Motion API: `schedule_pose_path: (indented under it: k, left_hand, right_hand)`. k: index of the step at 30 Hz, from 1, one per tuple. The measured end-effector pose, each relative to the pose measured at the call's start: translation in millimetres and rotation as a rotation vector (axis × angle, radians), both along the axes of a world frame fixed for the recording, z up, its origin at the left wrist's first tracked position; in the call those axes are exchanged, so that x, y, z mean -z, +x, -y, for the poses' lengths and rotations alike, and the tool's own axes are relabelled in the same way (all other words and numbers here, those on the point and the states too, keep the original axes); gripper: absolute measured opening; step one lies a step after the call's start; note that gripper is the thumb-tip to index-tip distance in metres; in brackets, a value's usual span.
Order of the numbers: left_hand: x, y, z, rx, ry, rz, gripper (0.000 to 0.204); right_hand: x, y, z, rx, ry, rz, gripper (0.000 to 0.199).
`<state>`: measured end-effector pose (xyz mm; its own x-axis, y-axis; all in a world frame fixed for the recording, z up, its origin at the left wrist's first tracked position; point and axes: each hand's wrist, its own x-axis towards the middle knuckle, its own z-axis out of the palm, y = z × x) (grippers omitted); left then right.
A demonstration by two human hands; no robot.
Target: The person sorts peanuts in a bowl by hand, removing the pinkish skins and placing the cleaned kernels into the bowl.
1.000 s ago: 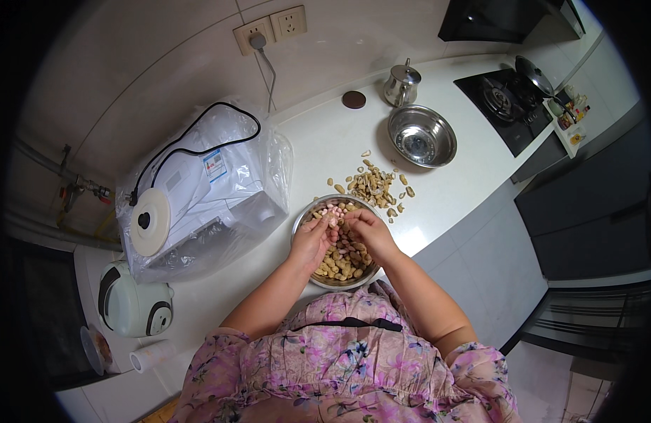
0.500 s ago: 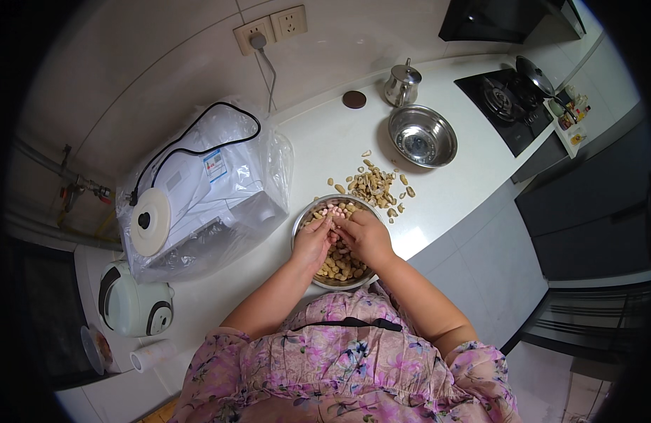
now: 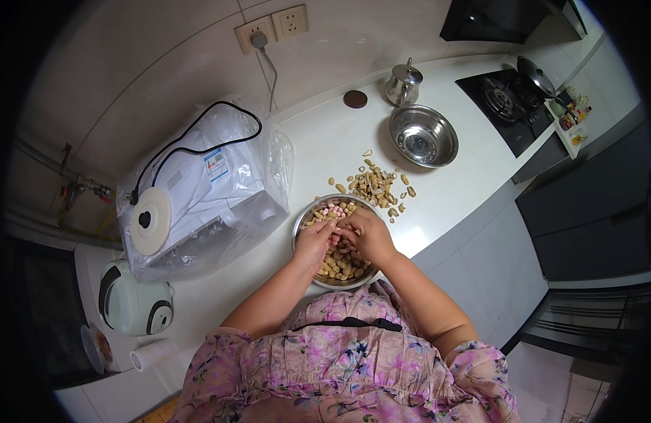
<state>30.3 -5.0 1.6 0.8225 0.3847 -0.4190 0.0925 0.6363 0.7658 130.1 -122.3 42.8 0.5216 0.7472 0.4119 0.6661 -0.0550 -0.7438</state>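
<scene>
A steel bowl (image 3: 297, 236) full of unshelled peanuts (image 3: 342, 265) sits at the counter's near edge. Pink shelled kernels (image 3: 332, 211) lie together at its far side. Over the middle of the bowl my left hand (image 3: 314, 240) and my right hand (image 3: 368, 236) meet at the fingertips. Both are closed in a pinch on a peanut, which the fingers mostly hide. Just beyond the bowl is a loose pile of broken peanut shells (image 3: 373, 185) on the white counter.
An empty steel basin (image 3: 423, 137) stands behind the shells, near a lidded metal pot (image 3: 403, 83) and a dark round lid (image 3: 355, 99). A plastic-wrapped white appliance (image 3: 220, 204) fills the left side, with a rice cooker (image 3: 135, 299) nearer. A gas stove (image 3: 505, 102) is far right.
My hands have drawn slightly toward me and my right fingers have shifted their bend. More of the pink kernels shows beyond my fingertips. The bowl and shell pile stay in place.
</scene>
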Motion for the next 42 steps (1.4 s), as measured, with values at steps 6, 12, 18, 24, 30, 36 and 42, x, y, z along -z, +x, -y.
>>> schedule_pose_path:
  k: [6, 12, 18, 24, 30, 36, 42]
  left_hand:
    - [-4.5, -1.4, -2.3, 0.021, 0.034, -0.058, 0.019]
    - [-6.5, -4.7, -7.3, -0.045, -0.051, -0.068, 0.021]
    - [-3.1, -1.6, -2.1, 0.041, -0.026, -0.010, 0.029]
    - [-11.8, -5.3, -7.5, -0.011, -0.088, -0.100, 0.034]
    - [9.1, -15.0, -24.1, -0.006, -0.035, -0.114, 0.032]
    - [18.0, -21.0, -28.1, -0.036, -0.036, -0.141, 0.033]
    - [21.0, -22.5, -31.0, -0.031, -0.037, -0.156, 0.033]
  right_hand:
    - [-5.0, 6.2, 0.9, 0.025, 0.013, 0.025, 0.013]
    - [4.8, 10.6, 5.9, 0.030, -0.017, -0.006, 0.017]
    - [20.8, -1.5, 3.6, 0.001, -0.134, -0.472, 0.018]
    - [57.7, 36.2, 11.1, 0.184, -0.227, -0.578, 0.015]
    - [121.0, 136.4, 48.9, 0.557, -0.397, -0.382, 0.018]
    - [81.0, 127.2, 41.1, 0.605, -0.314, -0.343, 0.023]
    - [57.5, 82.1, 31.4, 0.249, -0.177, -0.005, 0.015]
